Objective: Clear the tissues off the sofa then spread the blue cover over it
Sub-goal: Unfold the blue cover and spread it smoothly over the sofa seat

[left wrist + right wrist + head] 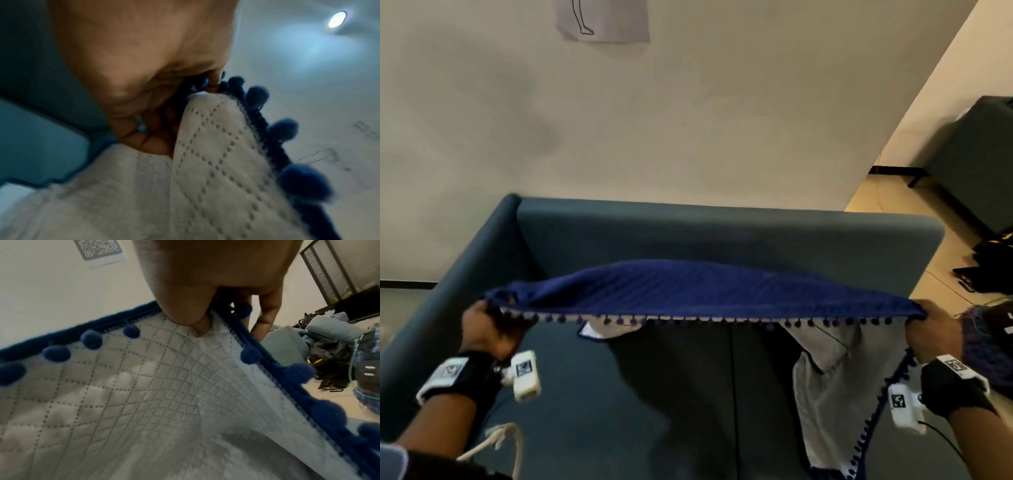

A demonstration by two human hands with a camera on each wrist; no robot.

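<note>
The room was dim and evenly lit, a ceiling lamp (337,19) glaring above the sofa (619,233). Both wrist views were motion-blurred and warped toward their edges.

A plain cream wall (688,120) fills the far side, with a sheet of paper (602,20) bearing a line drawing stuck high on it. To the right the wall ends at a corner, and a beige tiled floor (887,195) opens beyond. A dark grey-green seat (976,154) on black legs stands there, with dark bags (993,263) heaped on the floor nearer by. The right wrist view shows a printed QR sheet (98,249) on the wall and a dark-framed glass partition (337,270). The left wrist view shows a lit round ceiling lamp (337,19).
</note>
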